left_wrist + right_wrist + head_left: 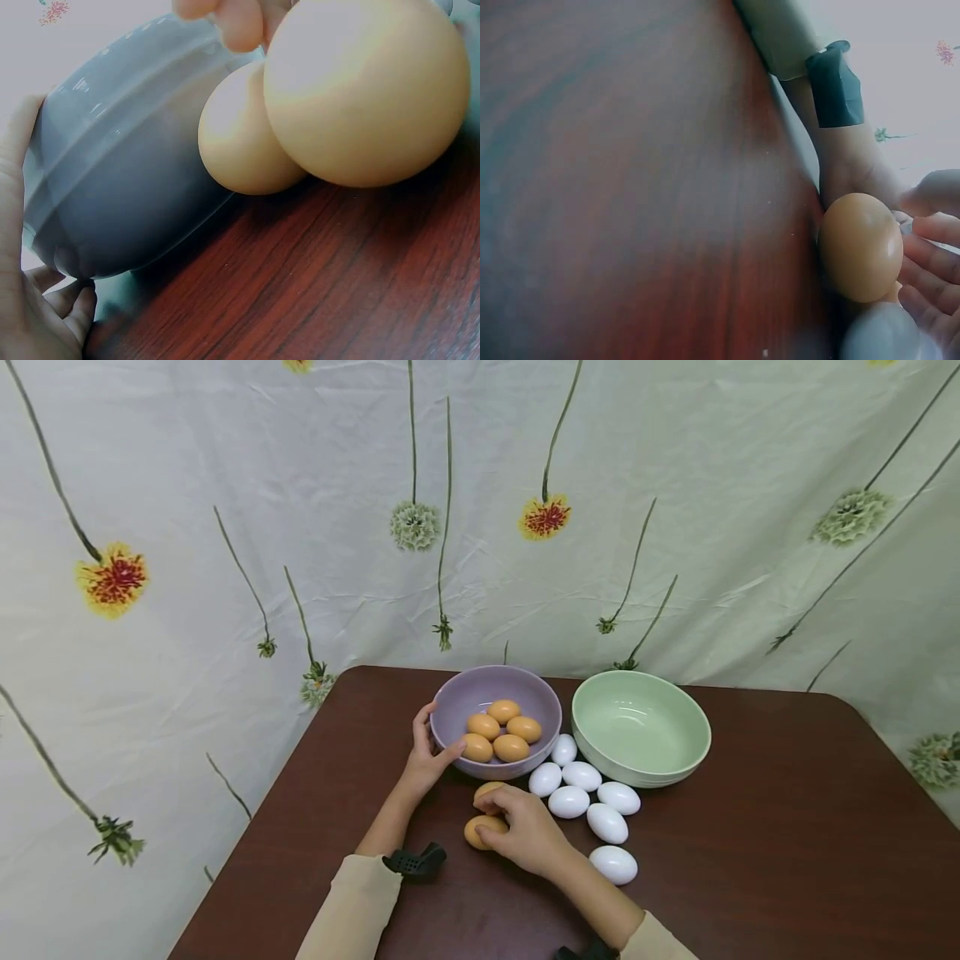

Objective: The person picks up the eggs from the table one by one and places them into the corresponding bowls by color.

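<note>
My left hand [426,766] holds the purple bowl [540,693] by its left side, thumb at the rim and fingers along the outer wall. Several brown eggs [504,711] lie in that bowl. Two more brown eggs sit on the table before it: a nearer one [480,833] and a farther one [487,788], partly hidden by my right hand [534,831]. The right hand reaches over this pair, its thumb overlapping the nearer egg and its fingers bent loosely by the farther one. In the right wrist view, an egg [861,247] shows beside the spread fingers.
Several white eggs [568,802] lie in a loose group right of my right hand, in front of the bowls. A light green bowl [641,727] stands right of the purple one, with no eggs inside. Behind the dark wooden table [787,827] hangs a flowered cloth [337,485].
</note>
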The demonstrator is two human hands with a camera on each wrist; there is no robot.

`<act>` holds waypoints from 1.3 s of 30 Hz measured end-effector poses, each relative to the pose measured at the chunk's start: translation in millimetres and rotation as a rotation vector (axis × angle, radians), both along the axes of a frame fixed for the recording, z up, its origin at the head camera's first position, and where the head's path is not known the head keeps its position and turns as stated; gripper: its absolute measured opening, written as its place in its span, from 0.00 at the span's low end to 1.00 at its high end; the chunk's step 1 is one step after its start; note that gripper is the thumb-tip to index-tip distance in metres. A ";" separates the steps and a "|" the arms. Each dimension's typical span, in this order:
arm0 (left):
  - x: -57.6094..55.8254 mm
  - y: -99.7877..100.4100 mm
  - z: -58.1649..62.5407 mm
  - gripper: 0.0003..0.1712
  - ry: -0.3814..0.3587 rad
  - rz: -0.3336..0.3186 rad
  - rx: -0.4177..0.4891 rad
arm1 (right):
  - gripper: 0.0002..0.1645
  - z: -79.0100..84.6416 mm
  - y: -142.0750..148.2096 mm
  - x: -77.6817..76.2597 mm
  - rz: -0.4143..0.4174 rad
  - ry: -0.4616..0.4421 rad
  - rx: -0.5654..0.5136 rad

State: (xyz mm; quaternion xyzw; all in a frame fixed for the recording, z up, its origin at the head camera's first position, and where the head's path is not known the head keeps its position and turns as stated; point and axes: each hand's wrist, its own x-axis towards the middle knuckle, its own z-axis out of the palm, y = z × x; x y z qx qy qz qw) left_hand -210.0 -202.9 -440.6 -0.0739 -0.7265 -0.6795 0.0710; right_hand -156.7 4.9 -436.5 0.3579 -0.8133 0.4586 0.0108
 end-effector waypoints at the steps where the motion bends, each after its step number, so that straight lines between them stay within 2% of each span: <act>1: 0.1 -0.1 -0.1 0.47 0.001 0.001 0.000 | 0.17 -0.5 0.0 0.7 -0.001 0.021 0.021; 8: 1.2 -0.4 0.5 0.47 -0.011 0.004 0.002 | 0.18 1.7 0.1 6.0 -0.010 0.183 0.181; 13: 1.6 -0.4 0.6 0.47 -0.009 0.006 0.005 | 0.17 2.1 -1.1 8.1 0.003 0.249 0.293; 22: 1.2 -1.1 -0.1 0.48 -0.012 0.006 -0.010 | 0.19 4.0 -1.6 14.9 0.037 0.235 0.393; 29: -13.8 -6.6 -25.2 0.48 -0.002 0.011 0.003 | 0.23 1.0 -2.1 16.7 0.048 0.192 0.417; 34: -15.3 -6.7 -30.2 0.48 0.020 0.022 -0.013 | 0.24 -0.8 -2.1 16.2 0.041 0.163 0.398; 39: -15.5 -6.5 -29.7 0.48 0.021 0.024 -0.011 | 0.24 -0.5 -1.2 16.5 0.037 0.141 0.363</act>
